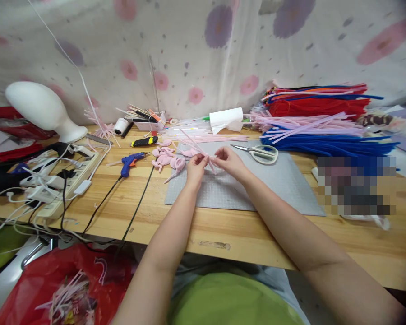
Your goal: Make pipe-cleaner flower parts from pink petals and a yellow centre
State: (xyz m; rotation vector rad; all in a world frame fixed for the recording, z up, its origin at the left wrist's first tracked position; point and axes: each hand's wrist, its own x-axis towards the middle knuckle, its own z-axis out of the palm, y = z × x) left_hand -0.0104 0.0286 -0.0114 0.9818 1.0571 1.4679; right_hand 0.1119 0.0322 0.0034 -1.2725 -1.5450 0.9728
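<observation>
Above the grey cutting mat, my left hand pinches pale pink pipe cleaners between thumb and fingers. Their long ends stick up and to the left, and a short end hangs below my fingertips. My right hand is closed on the same pipe cleaners, close beside the left; the exact grip is partly hidden. Just left of my hands lie several curled pink pipe-cleaner shapes, partly over the mat's edge. A pair of scissors with pale handles rests on the mat to the right.
A blue glue gun and a yellow-black cutter lie left. Beyond are a cabled power strip and a white foam head. Blue pipe cleaners and red ones are piled at back right. A red bag sits below.
</observation>
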